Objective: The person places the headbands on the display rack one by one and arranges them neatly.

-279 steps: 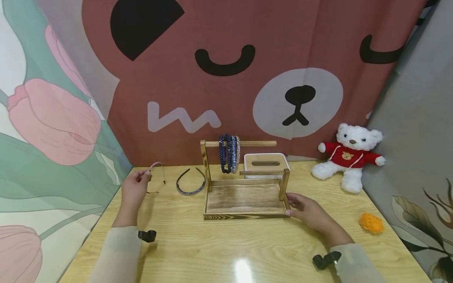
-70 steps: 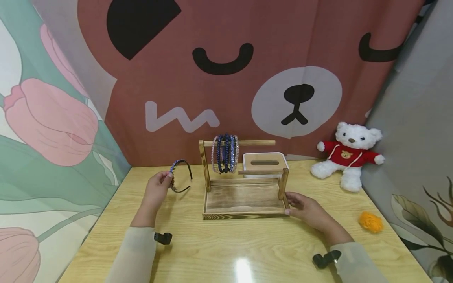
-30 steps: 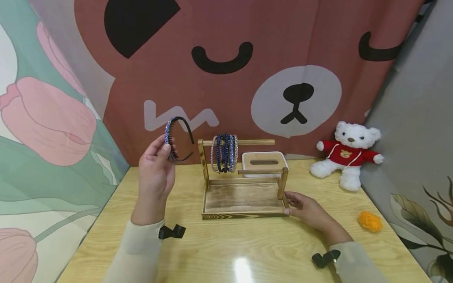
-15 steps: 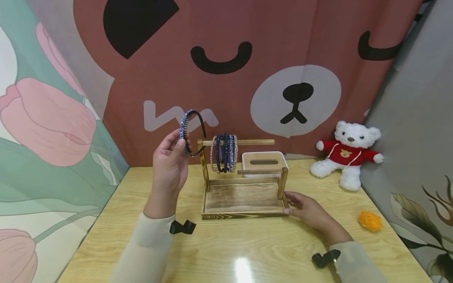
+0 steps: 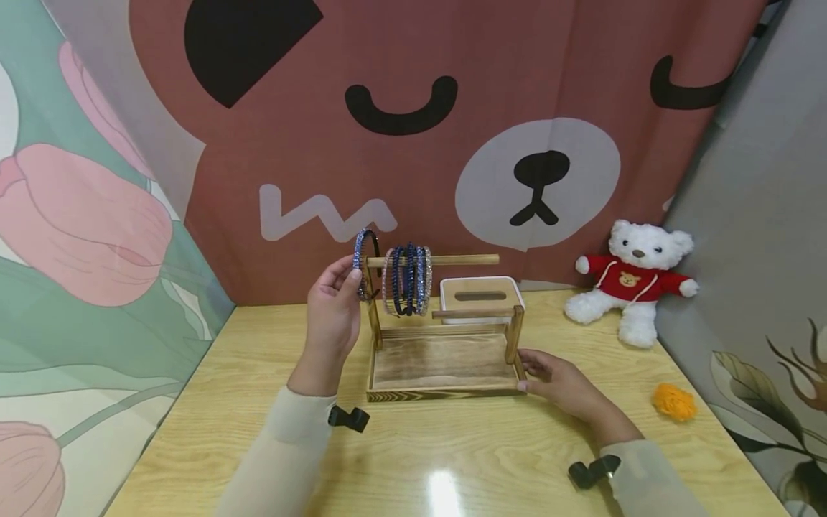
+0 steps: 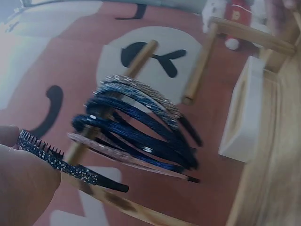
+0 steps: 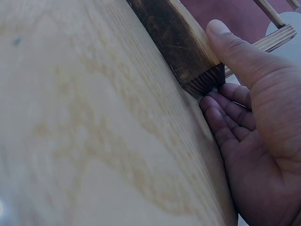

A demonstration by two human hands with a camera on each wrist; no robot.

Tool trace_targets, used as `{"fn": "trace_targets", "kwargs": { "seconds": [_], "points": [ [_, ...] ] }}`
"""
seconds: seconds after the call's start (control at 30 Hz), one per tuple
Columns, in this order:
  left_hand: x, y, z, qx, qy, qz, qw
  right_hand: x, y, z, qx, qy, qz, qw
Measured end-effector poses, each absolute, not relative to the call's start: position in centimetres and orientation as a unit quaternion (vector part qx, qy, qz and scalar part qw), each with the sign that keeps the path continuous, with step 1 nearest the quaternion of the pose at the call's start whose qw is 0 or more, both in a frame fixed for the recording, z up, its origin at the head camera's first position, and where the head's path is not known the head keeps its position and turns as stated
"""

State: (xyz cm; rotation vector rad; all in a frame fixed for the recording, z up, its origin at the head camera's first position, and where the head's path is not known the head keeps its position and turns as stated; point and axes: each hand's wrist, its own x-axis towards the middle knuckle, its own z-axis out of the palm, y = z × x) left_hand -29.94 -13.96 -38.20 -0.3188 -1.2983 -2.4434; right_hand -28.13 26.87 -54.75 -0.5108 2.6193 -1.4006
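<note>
My left hand (image 5: pixel 332 309) pinches a blue glittery headband (image 5: pixel 357 269) by its band, with the small comb teeth on its inner side showing in the left wrist view. That headband overlaps the left end of the upper bar (image 5: pixel 465 260) of a wooden stand (image 5: pixel 446 396). Several headbands (image 5: pixel 408 280) hang side by side along this bar: pink, dark blue, lighter blue and silvery. With my right hand (image 5: pixel 558 384) I hold the stand's right front corner, the thumb raised along it and the fingers curled at its side in the right wrist view.
Behind the stand is a white tissue box (image 5: pixel 481 284) with a wood-coloured top. A lower bar (image 5: pixel 474 314) juts from the stand's right post. A white teddy bear (image 5: pixel 636 283) in red sits at the back right, and an orange bundle (image 5: pixel 674 402) lies nearer on the table (image 5: pixel 400 452).
A pink headband has joined those on the bar. My left hand picked up the blue headband from the table, raised it, and brought it right and down to the bar's left end. My right hand stayed put.
</note>
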Motion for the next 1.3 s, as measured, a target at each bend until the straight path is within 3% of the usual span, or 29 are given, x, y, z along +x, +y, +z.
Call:
{"fn": "trace_targets", "kwargs": {
  "seconds": [0.6,1.3],
  "points": [
    [-31.4,-13.2,-41.7,-0.091,-0.461,-0.868,0.162,-28.0,26.8,-54.7,-0.157,0.866,-0.47,0.065],
    [-31.3,-12.9,-42.1,-0.092,-0.468,-0.866,0.152,-27.8,26.6,-54.3,-0.159,0.866,-0.47,0.069]
  ]
}}
